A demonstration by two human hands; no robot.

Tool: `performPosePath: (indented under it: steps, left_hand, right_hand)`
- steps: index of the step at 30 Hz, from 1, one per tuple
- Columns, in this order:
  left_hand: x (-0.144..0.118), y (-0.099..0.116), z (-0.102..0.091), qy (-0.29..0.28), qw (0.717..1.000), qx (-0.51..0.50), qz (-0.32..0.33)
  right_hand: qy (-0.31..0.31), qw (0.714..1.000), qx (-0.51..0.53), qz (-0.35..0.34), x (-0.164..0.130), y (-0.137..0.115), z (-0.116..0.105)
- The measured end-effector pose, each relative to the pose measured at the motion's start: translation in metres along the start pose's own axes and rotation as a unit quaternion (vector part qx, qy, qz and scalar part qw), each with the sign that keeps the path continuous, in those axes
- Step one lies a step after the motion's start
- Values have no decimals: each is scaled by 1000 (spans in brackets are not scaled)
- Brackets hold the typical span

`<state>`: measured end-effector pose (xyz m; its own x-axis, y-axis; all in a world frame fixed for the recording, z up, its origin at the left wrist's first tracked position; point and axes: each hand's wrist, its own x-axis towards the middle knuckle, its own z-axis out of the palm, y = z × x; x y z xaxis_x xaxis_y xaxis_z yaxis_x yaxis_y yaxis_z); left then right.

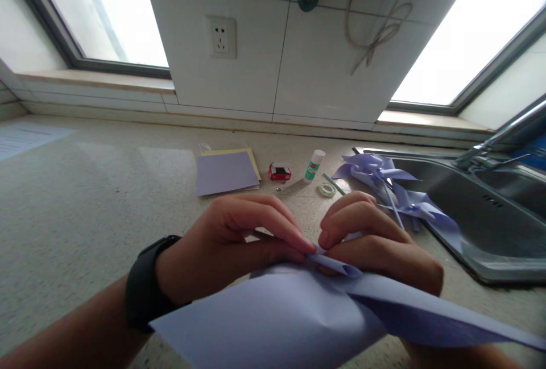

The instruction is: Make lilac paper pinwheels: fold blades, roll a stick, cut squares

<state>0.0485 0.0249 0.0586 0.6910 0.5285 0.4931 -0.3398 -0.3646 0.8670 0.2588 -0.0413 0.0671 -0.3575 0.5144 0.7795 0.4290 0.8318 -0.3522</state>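
Note:
A large piece of lavender paper (273,318) spreads across the front of the view, its flaps pointing left and right and a small rolled part standing up in the middle. My left hand (251,229), with a dark band on the wrist, pinches the paper's middle between thumb and index finger. Close beside it, my right hand (375,244) has its fingers curled round the same spot, gripping the paper from the right. Part of the right hand is hidden behind a flap. Whether anything small sits between the fingertips cannot be seen.
Behind the hands lie stacked paper sheets (228,173), a small red box (280,171), a glue stick (314,166), a tape roll (326,189) and a thin green stick (334,183). Lavender paper pinwheels (375,171) rest at the edge of the metal sink (490,227) on the right.

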Motion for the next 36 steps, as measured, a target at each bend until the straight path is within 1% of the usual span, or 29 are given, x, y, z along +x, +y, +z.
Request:
performPosePath:
  steps: [4, 6, 9, 11, 15, 17, 22, 26, 32, 36]
  left_hand:
    - [0, 2, 0, 1, 1000, 5, 1]
    - [0, 3, -1, 0, 1000, 11, 3]
    - [1, 4, -2, -11, 1000, 22, 12]
    - [2, 5, -3, -18, 999, 30, 16]
    - [3, 7, -4, -24, 999, 43, 12]
    - [3, 8, -5, -31, 998, 54, 15]
    - [2, 12, -6, -46, 995, 77, 35]
    - [3, 16, -6, -67, 993, 90, 34]
    - [4, 20, -5, -76, 989, 113, 51]
    - [4, 21, -4, -82, 988, 117, 56]
  right_hand:
    - [0, 1000, -2, 4, 0, 2, 0]
    - [1, 1000, -4, -6, 1, 3, 0]
    - [-5, 1000, -5, -20, 3, 5, -1]
    - [-6, 1000, 0, -12, 4, 5, 0]
    - [25, 999, 39, 5, 2, 5, 4]
    - [30, 998, 50, 3, 0, 5, 4]
    - [8, 998, 64, -12, -1, 5, 1]
    - [5, 996, 83, -32, 3, 2, -1]
    - [-23, 997, 74, -31, 10, -6, -4]
    - [-42, 997, 59, -25, 11, -9, -6]
